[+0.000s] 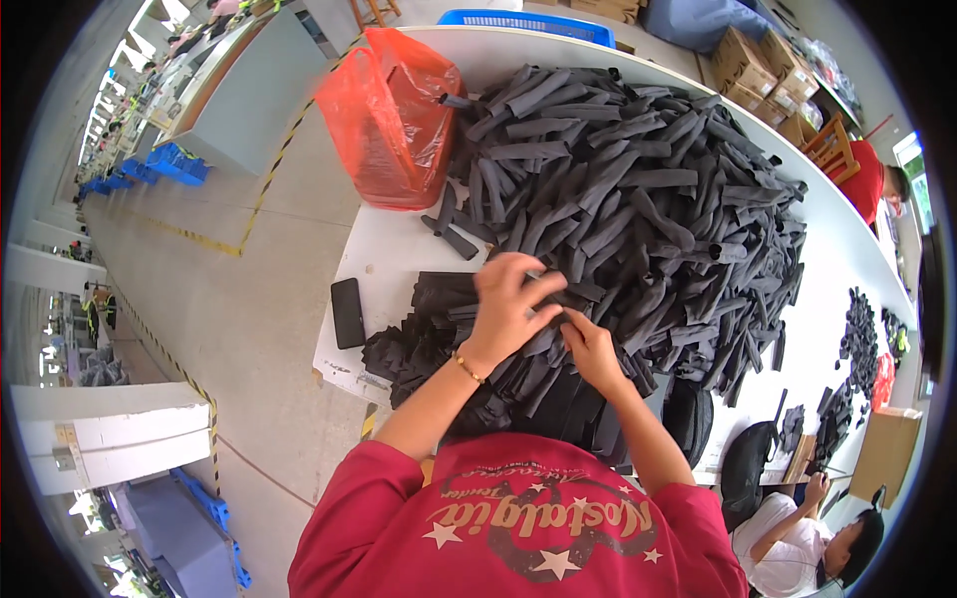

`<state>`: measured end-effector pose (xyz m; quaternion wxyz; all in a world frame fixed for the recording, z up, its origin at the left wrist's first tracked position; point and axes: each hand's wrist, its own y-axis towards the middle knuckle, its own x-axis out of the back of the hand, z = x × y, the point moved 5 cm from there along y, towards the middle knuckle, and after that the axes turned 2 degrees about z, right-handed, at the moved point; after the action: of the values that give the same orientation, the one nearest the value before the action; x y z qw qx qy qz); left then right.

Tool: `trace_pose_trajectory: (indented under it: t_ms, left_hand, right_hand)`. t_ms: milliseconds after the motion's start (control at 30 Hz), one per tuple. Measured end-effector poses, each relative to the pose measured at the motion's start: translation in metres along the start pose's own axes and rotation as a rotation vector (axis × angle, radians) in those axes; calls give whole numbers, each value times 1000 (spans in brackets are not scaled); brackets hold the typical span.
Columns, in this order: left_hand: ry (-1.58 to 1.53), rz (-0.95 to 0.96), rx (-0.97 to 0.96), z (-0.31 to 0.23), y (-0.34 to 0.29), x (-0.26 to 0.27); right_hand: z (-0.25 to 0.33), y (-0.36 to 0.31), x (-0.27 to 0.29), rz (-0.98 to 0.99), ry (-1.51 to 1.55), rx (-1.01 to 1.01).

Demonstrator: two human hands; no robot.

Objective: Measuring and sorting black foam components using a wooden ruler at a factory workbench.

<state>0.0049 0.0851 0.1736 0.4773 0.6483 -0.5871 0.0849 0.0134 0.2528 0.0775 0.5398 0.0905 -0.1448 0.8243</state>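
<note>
My left hand (510,311) is over the near edge of a big heap of black fabric tubes (638,199). Its fingers are bent and apart, slightly blurred, and I see nothing gripped in them. Close to its right, my right hand (595,353) pinches a small dark piece, which looks like one of the fabric tubes, mostly hidden by the fingers. Below both hands, between them and my body, lies a looser pile of flattened black fabric pieces (439,299). A few single tubes (454,237) lie apart at the heap's left side.
An orange-red plastic bag (394,130) stands at the table's far left corner. A black phone (347,313) lies near the left edge of the white table (384,239). A blue basket (528,24) is beyond the far edge. To the right, another person (797,543) sits near black bags (746,468).
</note>
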Motion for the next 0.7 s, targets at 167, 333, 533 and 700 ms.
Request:
trace_pose_trajectory:
  t_ms: [167,333,533,700]
  left_hand:
    - [-1649,-383,944,63,-73,-36]
    - [-1701,-675,1130,49,-98,-62]
    - [-1383,-739,1260,70,-92,-25]
    - [-1511,-607,1210,61,-97,-36]
  right_hand:
    - [4,-21,-40,47,71,65]
    - [21,-28,-71,-140,-70,26]
    - [19,-78,-71,-37,-150,16]
    - [5,-128,-44,14,-123,18]
